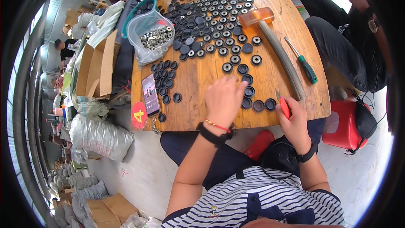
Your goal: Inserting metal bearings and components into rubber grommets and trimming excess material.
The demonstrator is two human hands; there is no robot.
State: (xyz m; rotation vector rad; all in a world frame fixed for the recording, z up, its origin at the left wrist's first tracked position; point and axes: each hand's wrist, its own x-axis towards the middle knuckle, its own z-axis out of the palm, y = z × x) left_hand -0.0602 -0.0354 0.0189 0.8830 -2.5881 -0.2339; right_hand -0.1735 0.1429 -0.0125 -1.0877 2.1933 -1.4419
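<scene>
My left hand [223,99] reaches over the table, thumb apart from the bent fingers, with nothing visible in it. Close by its thumb, a curved line of round black rubber caps [258,106] runs toward the right hand. My right hand [293,122] is closed around the red handle of a small tool [285,108]; its thin tip points away from me, beside the last cap in the line, and its kind is unclear. Farther off, many black caps with metal centres [235,49] are spread flat, with plain black caps [185,27] heaped to their left.
A mallet [282,59] with an orange head and a green-handled screwdriver [307,68] lie at right. At left are a phone [150,95], a red tag [138,115], loose caps [163,78] and a bag of metal parts [156,38]. Other people [333,38] sit around the table.
</scene>
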